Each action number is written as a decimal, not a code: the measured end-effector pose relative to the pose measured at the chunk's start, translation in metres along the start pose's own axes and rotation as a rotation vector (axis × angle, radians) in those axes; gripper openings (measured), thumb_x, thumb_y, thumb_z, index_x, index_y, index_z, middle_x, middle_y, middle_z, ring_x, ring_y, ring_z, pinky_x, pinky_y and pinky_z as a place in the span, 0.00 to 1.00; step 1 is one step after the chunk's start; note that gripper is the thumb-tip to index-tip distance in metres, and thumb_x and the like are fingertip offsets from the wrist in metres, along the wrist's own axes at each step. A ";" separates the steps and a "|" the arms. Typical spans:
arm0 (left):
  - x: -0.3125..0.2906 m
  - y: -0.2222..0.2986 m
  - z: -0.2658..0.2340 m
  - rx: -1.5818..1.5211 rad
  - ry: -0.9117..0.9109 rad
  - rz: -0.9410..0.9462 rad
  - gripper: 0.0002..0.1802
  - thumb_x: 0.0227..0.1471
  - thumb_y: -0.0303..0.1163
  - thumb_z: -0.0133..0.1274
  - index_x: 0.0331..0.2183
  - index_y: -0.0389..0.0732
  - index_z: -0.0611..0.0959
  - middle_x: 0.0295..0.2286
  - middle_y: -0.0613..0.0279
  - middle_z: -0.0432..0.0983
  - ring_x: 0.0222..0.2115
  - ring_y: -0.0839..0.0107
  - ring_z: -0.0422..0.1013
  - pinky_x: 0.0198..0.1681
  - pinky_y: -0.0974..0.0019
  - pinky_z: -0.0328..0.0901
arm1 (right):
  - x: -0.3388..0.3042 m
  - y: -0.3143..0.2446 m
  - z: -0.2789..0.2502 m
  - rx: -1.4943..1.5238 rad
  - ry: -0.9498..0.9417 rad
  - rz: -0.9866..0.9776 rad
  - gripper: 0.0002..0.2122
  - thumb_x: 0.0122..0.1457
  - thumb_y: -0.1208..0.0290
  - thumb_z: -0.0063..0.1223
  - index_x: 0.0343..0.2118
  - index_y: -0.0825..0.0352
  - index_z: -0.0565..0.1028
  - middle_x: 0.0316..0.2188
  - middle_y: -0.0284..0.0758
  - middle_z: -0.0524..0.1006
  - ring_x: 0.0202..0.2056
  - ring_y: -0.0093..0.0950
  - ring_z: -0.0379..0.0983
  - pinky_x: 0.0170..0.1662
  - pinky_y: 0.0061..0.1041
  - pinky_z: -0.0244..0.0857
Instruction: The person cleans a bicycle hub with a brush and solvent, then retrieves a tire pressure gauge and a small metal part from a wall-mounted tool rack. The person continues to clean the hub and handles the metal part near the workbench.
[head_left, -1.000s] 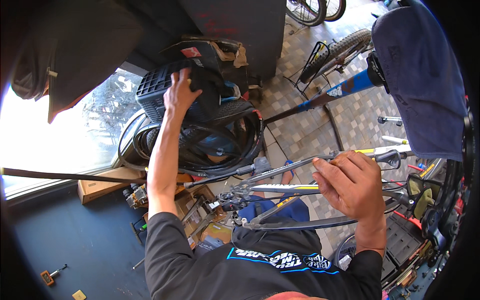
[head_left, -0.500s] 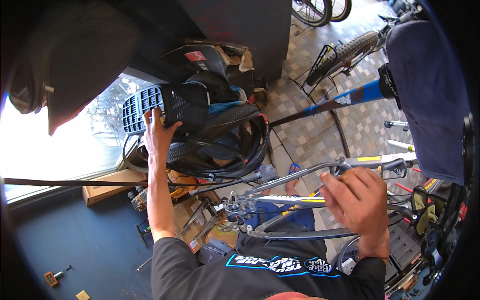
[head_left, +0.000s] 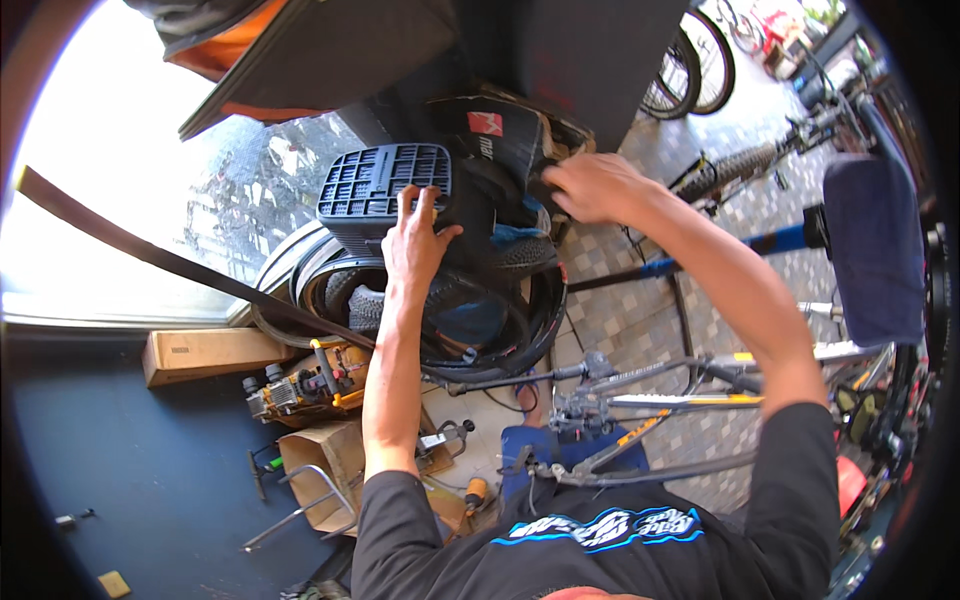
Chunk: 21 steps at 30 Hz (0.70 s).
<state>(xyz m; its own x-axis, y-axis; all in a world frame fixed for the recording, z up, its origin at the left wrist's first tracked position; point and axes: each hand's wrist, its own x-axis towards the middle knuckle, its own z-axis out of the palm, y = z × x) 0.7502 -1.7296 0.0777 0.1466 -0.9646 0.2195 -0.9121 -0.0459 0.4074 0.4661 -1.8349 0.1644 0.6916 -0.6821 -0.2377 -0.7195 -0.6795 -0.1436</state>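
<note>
My left hand [head_left: 415, 245] grips the near edge of a black plastic basket [head_left: 385, 180], fingers hooked into its grid face and thumb out to the side. The basket rests on a heap of black bicycle tires [head_left: 545, 345]. To its right, my right hand [head_left: 595, 188] is closed at the torn edge of a dark cardboard box [head_left: 470, 140]. Whatever its fingertips hold is hidden. A blue plastic piece [head_left: 515, 235] shows among the tires, below my right hand.
A bicycle frame [head_left: 690, 400] lies across the space before my body. Bikes and wheels [head_left: 690, 65] stand at the back right. A long brown box [head_left: 215, 350] lies beneath the bright window at left. A dark strip [head_left: 150, 245] slants across it. An open carton [head_left: 325, 460] sits below my left forearm.
My right hand has moved from above the bike frame forward and left to the torn box. My left hand stays on the basket. The whole view has shifted.
</note>
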 end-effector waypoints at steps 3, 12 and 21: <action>-0.004 -0.004 0.004 -0.030 0.018 -0.062 0.34 0.43 0.40 0.76 0.52 0.52 0.79 0.57 0.61 0.71 0.38 0.43 0.82 0.38 0.47 0.77 | 0.140 0.017 0.072 0.080 0.158 -0.035 0.17 0.65 0.65 0.48 0.55 0.60 0.77 0.48 0.43 0.82 0.53 0.45 0.80 0.54 0.47 0.74; -0.002 0.001 0.014 -0.107 0.038 -0.074 0.36 0.41 0.35 0.77 0.52 0.53 0.78 0.54 0.64 0.69 0.35 0.45 0.81 0.35 0.48 0.77 | 0.303 0.017 0.177 -0.148 0.162 -0.040 0.17 0.71 0.58 0.42 0.56 0.52 0.78 0.43 0.43 0.84 0.48 0.45 0.83 0.47 0.45 0.77; -0.013 -0.002 0.011 -0.122 0.047 -0.083 0.35 0.42 0.36 0.77 0.52 0.53 0.78 0.54 0.65 0.69 0.33 0.47 0.81 0.33 0.49 0.77 | 0.298 0.040 0.200 -0.729 0.268 -0.125 0.11 0.64 0.66 0.51 0.44 0.60 0.83 0.36 0.35 0.85 0.45 0.34 0.79 0.39 0.40 0.70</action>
<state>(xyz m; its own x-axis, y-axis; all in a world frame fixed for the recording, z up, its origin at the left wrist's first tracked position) 0.7455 -1.7196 0.0641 0.2397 -0.9454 0.2207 -0.8433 -0.0901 0.5299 0.6309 -2.0111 -0.1048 0.8232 -0.5677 -0.0079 -0.4762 -0.6979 0.5349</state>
